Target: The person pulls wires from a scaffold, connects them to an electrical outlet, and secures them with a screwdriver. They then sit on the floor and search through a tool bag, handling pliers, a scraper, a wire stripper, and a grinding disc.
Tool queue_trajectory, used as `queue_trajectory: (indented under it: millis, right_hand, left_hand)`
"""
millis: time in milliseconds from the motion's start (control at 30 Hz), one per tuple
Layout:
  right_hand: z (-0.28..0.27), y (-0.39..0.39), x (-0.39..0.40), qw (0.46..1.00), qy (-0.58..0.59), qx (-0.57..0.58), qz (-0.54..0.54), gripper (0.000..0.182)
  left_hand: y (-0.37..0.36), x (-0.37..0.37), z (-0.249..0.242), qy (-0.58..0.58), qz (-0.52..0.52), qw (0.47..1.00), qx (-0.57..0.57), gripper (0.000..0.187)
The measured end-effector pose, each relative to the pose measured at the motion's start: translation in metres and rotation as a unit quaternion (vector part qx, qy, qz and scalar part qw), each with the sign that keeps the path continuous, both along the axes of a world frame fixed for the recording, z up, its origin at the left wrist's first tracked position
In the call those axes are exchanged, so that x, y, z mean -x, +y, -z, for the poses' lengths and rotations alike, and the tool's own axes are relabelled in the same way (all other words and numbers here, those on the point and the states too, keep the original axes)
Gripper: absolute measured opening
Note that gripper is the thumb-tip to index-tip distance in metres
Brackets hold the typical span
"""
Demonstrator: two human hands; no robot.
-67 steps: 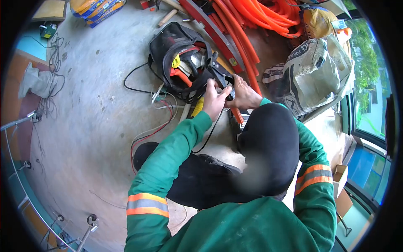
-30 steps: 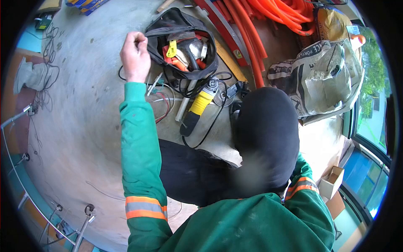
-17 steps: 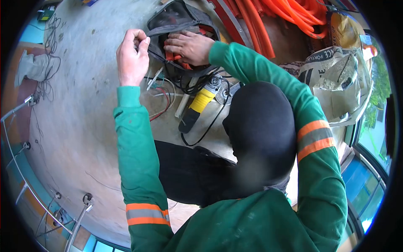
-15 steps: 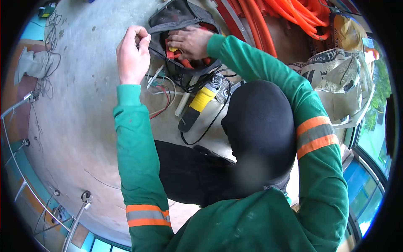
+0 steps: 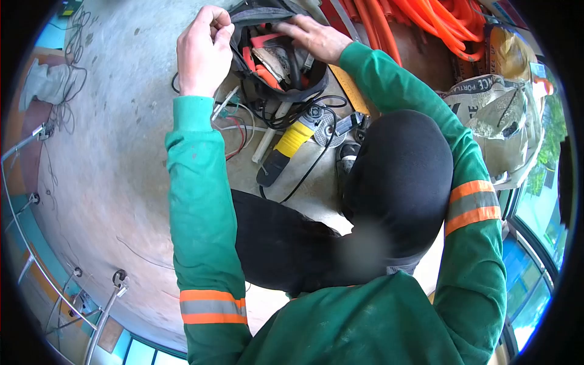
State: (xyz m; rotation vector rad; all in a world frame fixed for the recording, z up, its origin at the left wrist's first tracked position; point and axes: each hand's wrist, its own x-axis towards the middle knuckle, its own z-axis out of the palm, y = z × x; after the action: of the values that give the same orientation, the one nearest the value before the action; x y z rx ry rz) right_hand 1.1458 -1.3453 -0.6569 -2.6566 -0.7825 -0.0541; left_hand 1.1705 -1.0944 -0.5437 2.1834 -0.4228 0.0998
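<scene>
The black tool bag point(image 5: 298, 95) lies opened on the floor at the top. Inside it are red-orange tool handles point(image 5: 266, 74) and a worn, pale, flat piece point(image 5: 271, 62) that I cannot name. My left hand point(image 5: 204, 55) is closed in a pinch at the bag's left upper edge. Over the right side of the opening, my right hand point(image 5: 319, 39) has its fingers stretched out and nothing visible in it. A yellow-and-black angle grinder point(image 5: 291, 141) rests below the bag, its black cord looping around it.
Orange corrugated tubing point(image 5: 435, 27) is coiled at the upper right, above a cement bag point(image 5: 486, 115). A yellow strip point(image 5: 348, 88) lies beside the tool bag. Loose wires point(image 5: 243, 131) lie near the grinder. Metal frames on casters point(image 5: 120, 278) stand at left.
My right hand has come up out of the tool bag toward its upper right rim, uncovering the contents. My left hand has shifted up and slightly right along with the bag's edge.
</scene>
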Motion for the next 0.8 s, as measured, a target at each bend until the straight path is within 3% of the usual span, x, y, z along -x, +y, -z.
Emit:
queue_trajectory:
  millis: [100, 233, 267, 367, 500, 700, 800]
  right_hand:
    - [0.006, -0.024, 0.005, 0.999, -0.012, 0.013, 0.051, 0.066]
    - [0.012, -0.020, 0.014, 0.994, -0.019, -0.039, 0.102, 0.062]
    - [0.009, -0.015, 0.018, 0.986, -0.031, -0.103, 0.128, 0.048]
    - [-0.015, -0.010, 0.031, 0.967, -0.011, -0.191, 0.169, 0.031]
    - [-0.026, -0.015, 0.045, 0.937, 0.002, -0.269, 0.222, 0.024]
    - [-0.024, -0.025, 0.050, 0.966, -0.123, -0.161, 0.158, 0.022]
    - [-0.022, -0.022, 0.050, 0.972, -0.084, -0.102, 0.194, 0.028]
  left_hand:
    - [0.000, -0.003, 0.002, -0.017, 0.008, 1.000, -0.010, 0.013]
    - [0.004, -0.007, 0.006, -0.006, -0.001, 1.000, 0.005, 0.012]
    - [0.005, -0.008, 0.006, 0.003, -0.007, 1.000, 0.009, 0.012]
    - [0.005, -0.008, 0.008, 0.001, -0.019, 1.000, -0.001, 0.013]
    - [0.001, -0.008, 0.008, -0.035, -0.013, 0.999, -0.026, 0.014]
    - [-0.012, 0.002, -0.002, -0.043, -0.006, 0.998, 0.044, 0.007]
    - [-0.016, 0.001, 0.003, -0.067, 0.008, 0.996, 0.055, 0.008]
